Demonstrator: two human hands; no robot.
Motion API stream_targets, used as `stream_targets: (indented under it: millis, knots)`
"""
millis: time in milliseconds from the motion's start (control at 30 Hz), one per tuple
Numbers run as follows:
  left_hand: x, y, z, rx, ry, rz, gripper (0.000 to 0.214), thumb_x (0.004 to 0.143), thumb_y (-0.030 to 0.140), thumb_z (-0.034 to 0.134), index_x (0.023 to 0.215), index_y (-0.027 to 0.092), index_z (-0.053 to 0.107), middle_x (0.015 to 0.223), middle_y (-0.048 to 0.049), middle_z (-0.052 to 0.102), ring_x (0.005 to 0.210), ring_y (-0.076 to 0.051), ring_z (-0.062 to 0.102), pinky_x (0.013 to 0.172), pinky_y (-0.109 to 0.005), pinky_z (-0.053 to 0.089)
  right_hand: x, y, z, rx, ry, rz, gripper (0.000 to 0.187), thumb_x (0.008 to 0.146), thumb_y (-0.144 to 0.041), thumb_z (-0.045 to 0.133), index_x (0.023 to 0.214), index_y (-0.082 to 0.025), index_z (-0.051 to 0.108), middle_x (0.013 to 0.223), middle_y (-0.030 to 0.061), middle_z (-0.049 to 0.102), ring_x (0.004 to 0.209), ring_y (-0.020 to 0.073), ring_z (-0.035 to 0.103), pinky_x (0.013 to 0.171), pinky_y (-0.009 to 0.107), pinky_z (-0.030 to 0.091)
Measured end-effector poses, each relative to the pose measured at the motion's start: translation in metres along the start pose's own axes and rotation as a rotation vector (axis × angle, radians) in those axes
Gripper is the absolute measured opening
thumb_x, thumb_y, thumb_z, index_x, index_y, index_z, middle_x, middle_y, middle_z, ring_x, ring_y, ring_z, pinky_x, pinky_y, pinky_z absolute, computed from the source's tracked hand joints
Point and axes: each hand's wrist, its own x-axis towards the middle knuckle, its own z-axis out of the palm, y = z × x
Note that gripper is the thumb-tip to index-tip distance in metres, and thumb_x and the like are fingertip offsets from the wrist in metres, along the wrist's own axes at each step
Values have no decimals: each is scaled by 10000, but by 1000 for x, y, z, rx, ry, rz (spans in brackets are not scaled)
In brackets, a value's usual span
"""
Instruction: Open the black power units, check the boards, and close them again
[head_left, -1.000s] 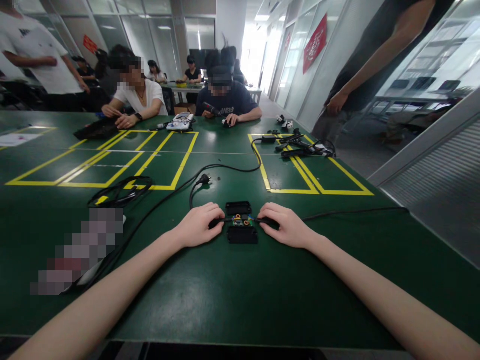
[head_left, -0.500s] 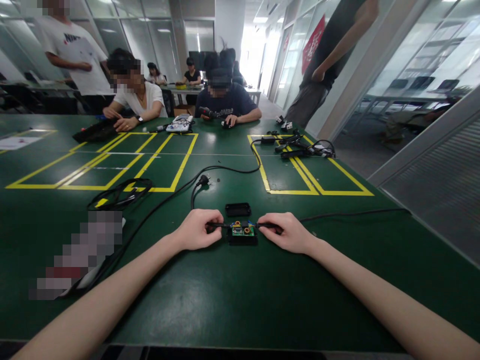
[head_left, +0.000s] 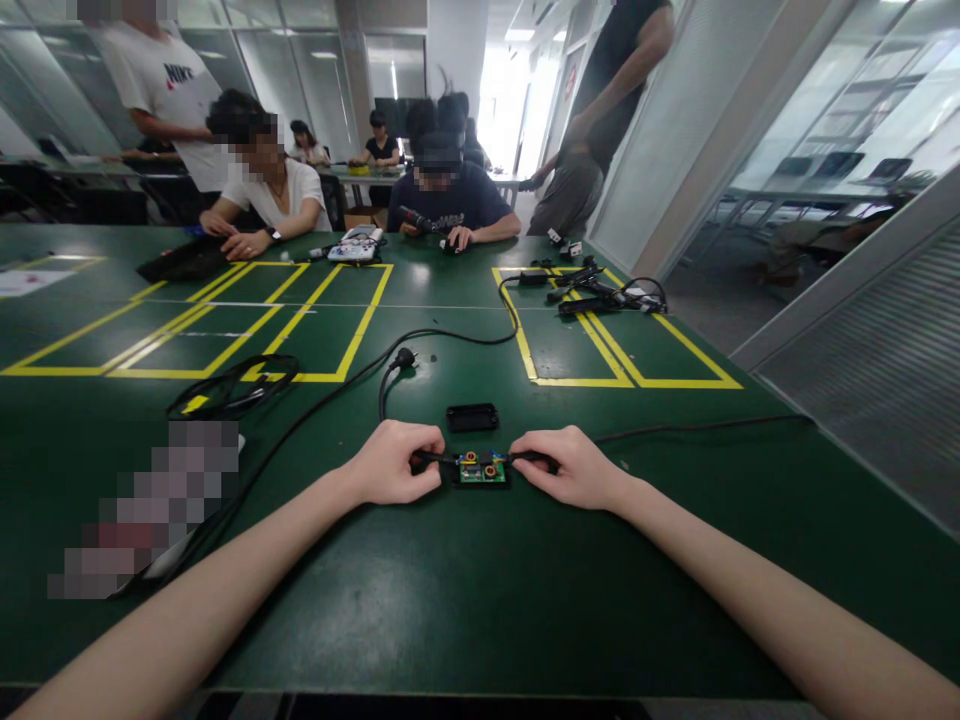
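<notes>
A small green circuit board (head_left: 482,468) with copper-ringed coils sits in or on a black plastic case half (head_left: 480,486); how deep it lies I cannot tell. My left hand (head_left: 401,462) is closed around the black cable at the board's left end. On the other side, my right hand (head_left: 566,467) pinches the black cable (head_left: 531,456) at the right end. Thin blue and yellow wires join the cables to the board. Just beyond it, the matching black case half (head_left: 472,417) lies with its hollow side up.
A black plug (head_left: 406,358) and long cord cross the green table (head_left: 420,610). Coiled cable (head_left: 232,390) and a blurred-out item (head_left: 150,515) lie left. Black adapters and cables (head_left: 592,295) sit far right. Two seated people work across the table; others stand behind.
The board has come down closer over its case half, with both hands still on the cables. The standing person at the right has moved farther away. My view has shifted slightly.
</notes>
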Motion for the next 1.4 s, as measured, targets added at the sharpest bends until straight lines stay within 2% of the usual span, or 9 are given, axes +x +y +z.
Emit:
stream_targets:
  millis: [367,700,900,1000,1067,1167,1400]
  knots:
    - [0,0,1,28,-10,-10,37,750,201,550,739,199,585,572,56,529,476,-97,457,520,-211,352,0,2,2,-31,-29,1,177,997,-292,558,974,-192,702,704,3,668,522,116,561,537,236,426]
    - [3,0,4,97,50,-88,43,771,213,558,739,204,585,573,50,549,500,-113,490,537,-220,343,3,5,8,-105,19,86,152,968,-260,572,941,-188,704,665,-11,644,530,124,563,552,241,408]
    - [2,-1,5,112,43,-103,46,778,208,574,737,200,591,568,53,549,509,-113,496,538,-215,345,3,8,8,-100,4,87,219,1022,-298,529,949,-189,705,735,14,692,590,139,613,592,252,437]
    - [2,-3,6,154,66,-72,54,773,196,587,719,198,589,593,39,565,557,-127,530,568,-227,375,3,11,8,-120,2,68,355,1088,-306,409,919,-191,698,850,54,736,710,159,674,655,265,468]
    - [3,-3,6,203,95,-11,45,772,190,597,728,195,602,649,11,598,639,-155,569,621,-249,420,4,11,8,-144,10,60,387,1101,-312,384,908,-192,697,856,59,729,730,164,672,667,271,470]
    - [4,-3,5,213,102,64,40,787,171,591,768,192,619,718,-12,623,707,-172,585,661,-264,453,5,10,8,-177,31,41,355,1092,-304,420,900,-197,699,818,55,702,730,173,649,668,283,467]
    - [3,-1,5,146,111,89,101,818,148,579,877,187,651,820,-18,659,725,-153,618,656,-248,484,7,11,8,-148,58,-4,311,1074,-267,462,879,-200,695,885,75,681,831,198,637,732,317,505]
